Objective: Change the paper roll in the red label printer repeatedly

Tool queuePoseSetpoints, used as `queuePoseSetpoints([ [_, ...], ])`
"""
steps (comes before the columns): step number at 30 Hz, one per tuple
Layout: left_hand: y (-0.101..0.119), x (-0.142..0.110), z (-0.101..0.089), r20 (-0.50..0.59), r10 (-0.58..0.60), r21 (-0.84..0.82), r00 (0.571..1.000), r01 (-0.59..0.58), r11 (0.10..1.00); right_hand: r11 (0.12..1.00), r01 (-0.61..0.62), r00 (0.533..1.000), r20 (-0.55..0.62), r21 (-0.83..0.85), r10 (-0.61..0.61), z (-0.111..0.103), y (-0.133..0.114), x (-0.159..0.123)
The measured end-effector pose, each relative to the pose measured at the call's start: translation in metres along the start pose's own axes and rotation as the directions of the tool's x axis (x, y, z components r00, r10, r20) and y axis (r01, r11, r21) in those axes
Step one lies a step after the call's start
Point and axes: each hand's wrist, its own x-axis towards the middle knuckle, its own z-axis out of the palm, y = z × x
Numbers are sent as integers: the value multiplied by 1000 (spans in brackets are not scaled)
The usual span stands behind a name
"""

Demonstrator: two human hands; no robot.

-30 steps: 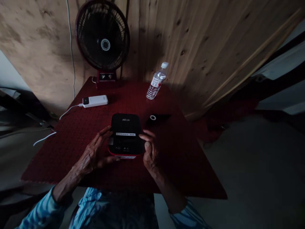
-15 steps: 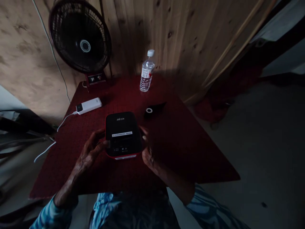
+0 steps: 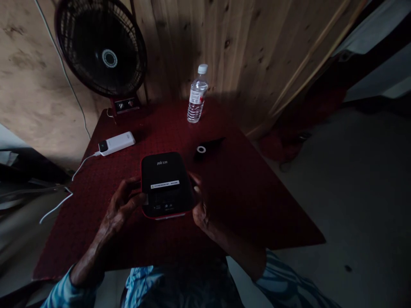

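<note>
A flat, round-cornered device (image 3: 165,173) with a glossy black top and red sides is between my hands, over the near part of the table. White lettering and a pale printed strip show on its top; its exact kind is unclear. My left hand (image 3: 120,205) grips its left side, thumb on the lower left corner of the top. On the right edge, my right hand (image 3: 201,205) holds it with bent fingers, partly in shadow. Whether its underside touches the table is hidden.
The dark red table (image 3: 257,205) bears a white power bank (image 3: 117,143) with a white cable, a water bottle (image 3: 196,96), and a dark flat item with a white ring (image 3: 201,149). A fan (image 3: 109,57) stands at the back left, by the wooden wall (image 3: 231,42).
The view has shifted slightly. The device appears a little lower and tilted differently, its front edge label now mostly out of sight. Both hands keep their hold.
</note>
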Motion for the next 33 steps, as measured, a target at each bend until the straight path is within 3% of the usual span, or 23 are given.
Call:
queuePoseSetpoints([
  [9,-11,7,-10,40,-6,-30,999,7,1000,999,-42,999,-22,1,42,5,-5,4],
  [17,-14,12,-5,106,-42,-217,993,64,974,997,-63,998,-19,42,63,6,-4,10],
  [22,-9,10,-7,171,-35,-156,985,62,986,996,-83,997,9,37,83,6,-4,8],
  [28,-15,13,-11,129,-41,-41,991,46,998,997,-68,998,-4,20,68,5,-2,5],
  [33,-24,18,-14,193,-22,-138,981,49,989,998,-64,998,-12,-19,64,5,2,6],
])
